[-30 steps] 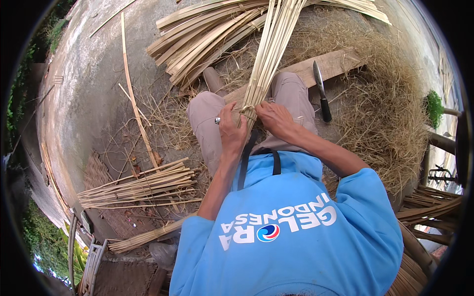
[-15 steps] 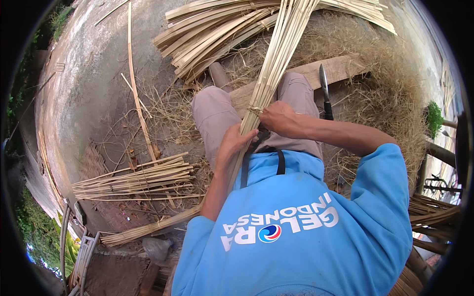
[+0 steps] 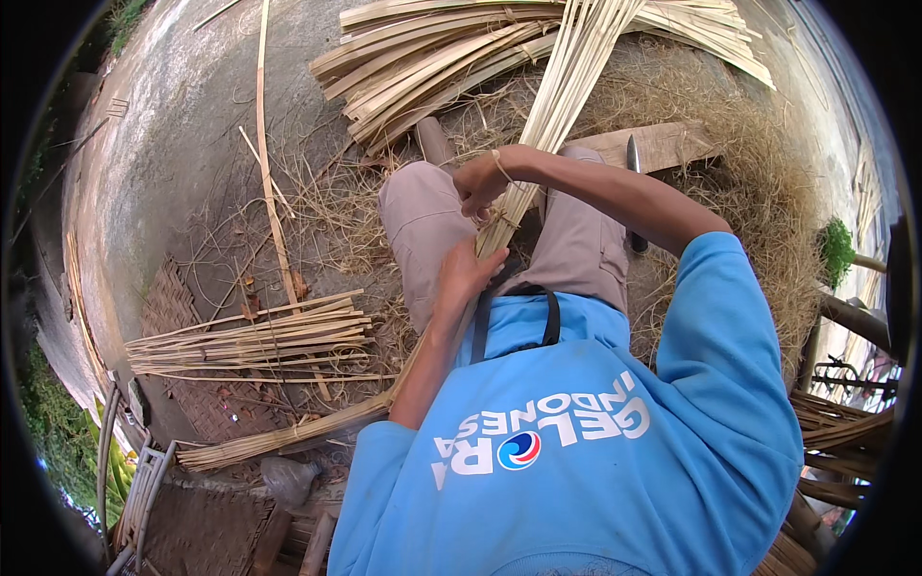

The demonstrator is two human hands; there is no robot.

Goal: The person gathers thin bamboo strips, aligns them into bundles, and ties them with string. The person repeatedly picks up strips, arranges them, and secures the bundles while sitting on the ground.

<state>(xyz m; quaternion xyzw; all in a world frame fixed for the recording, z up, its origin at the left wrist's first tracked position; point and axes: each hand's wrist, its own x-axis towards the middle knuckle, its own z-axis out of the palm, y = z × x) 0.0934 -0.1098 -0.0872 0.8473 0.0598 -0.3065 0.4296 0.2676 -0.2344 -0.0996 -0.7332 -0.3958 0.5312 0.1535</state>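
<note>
A long bundle of thin split-bamboo strips (image 3: 559, 108) runs slantwise across my lap, between my knees and under my left forearm. My left hand (image 3: 467, 273) is closed round it near my waist, thumb on top. Just beyond that hand, a thin tie (image 3: 507, 223) encircles the bundle. My right hand (image 3: 482, 184) has crossed over the bundle to its left side, above my left knee. Its fingers are curled together close to the tie; what they pinch is too small to make out.
A knife (image 3: 633, 187) with a dark handle lies by my right leg, near a wooden plank (image 3: 663, 144). Wider strips (image 3: 432, 72) are piled ahead. Another tied bundle (image 3: 254, 346) lies at left on woven matting. Fibre shavings (image 3: 759, 202) cover the ground at right.
My right hand has moved from the bundle's right side across to its left, and the forearm now passes over the strips. My left hand keeps its grip in nearly the same place.
</note>
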